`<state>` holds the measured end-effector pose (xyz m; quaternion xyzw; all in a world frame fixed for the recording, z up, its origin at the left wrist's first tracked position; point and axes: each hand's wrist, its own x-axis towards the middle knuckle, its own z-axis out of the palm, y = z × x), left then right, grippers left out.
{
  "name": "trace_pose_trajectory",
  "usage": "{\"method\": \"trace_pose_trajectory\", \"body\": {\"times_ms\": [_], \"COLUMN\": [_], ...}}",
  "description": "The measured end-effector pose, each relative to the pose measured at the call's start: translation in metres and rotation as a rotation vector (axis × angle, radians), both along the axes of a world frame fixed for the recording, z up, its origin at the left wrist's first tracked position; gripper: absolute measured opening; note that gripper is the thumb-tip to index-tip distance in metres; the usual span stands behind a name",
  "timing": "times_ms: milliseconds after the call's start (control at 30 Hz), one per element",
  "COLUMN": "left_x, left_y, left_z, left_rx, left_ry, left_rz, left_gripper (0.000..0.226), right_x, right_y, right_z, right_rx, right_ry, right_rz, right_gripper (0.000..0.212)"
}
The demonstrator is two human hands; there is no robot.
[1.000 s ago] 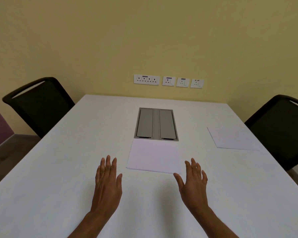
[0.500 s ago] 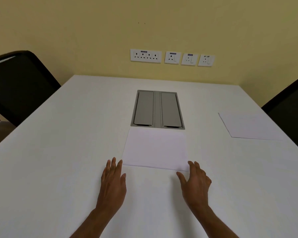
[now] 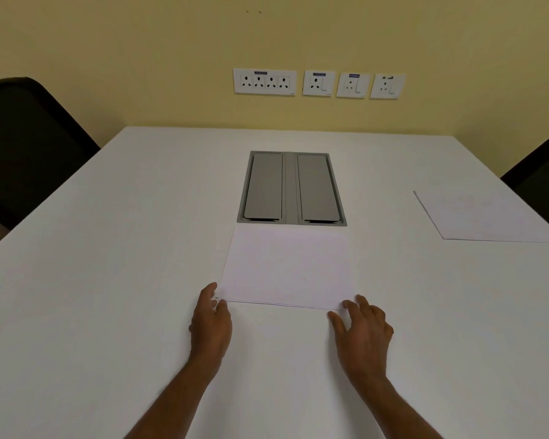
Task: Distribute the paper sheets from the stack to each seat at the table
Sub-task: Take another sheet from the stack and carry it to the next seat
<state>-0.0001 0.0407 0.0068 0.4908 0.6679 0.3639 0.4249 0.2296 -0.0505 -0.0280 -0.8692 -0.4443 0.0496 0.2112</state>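
Both our left hand and right hand have reached the stack at its near corners, fingers loose, gripping nothing. Next pickup, we reckon.

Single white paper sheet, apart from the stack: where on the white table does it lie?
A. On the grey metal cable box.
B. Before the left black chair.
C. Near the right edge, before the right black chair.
C: the single white paper sheet lies flat near the right edge of the white table, in front of the right black chair, apart from the grey metal cable box.
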Motion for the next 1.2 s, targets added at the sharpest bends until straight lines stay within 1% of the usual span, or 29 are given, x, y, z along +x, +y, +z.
{"method": "trace_pose_trajectory", "body": {"times_ms": [133,367,467,600,767,1000,1133,1200], "left_x": [0.004,0.008,0.009,0.008,0.009,0.009,0.008,0.007], "left_y": [0.009,0.029,0.035,0.035,0.028,0.029,0.029,0.029], "left_z": [-0.002,-0.002,-0.002,-0.008,-0.012,-0.012,-0.014,-0.015], "left_rx": [-0.058,-0.14,-0.162,-0.111,-0.038,0.003,0.023,0.031], "left_ry": [-0.064,-0.048,-0.108,-0.157,-0.181,-0.296,-0.38,-0.431], "left_rz": [0.078,0.139,0.171,0.209,0.207,0.248,0.277,0.282], "left_gripper": [0.041,0.043,0.041,0.035,0.036,0.034,0.034,0.033], "right_x": [-0.001,-0.001,-0.001,-0.001,0.0,0.0,0.0,-0.001], "right_y": [-0.001,-0.003,-0.003,-0.003,-0.003,-0.003,-0.003,-0.003], "right_z": [-0.01,-0.021,-0.023,-0.025,-0.028,-0.032,-0.032,-0.032], "right_rx": [0.056,0.134,0.146,0.157,0.165,0.18,0.183,0.189], "right_ry": [-0.033,-0.018,-0.021,-0.034,-0.051,-0.082,-0.083,-0.083], "right_rz": [-0.012,-0.029,-0.027,-0.024,-0.029,-0.024,-0.026,-0.025], "right_gripper": [0.033,0.031,0.03,0.029,0.03,0.029,0.039,0.039]}}
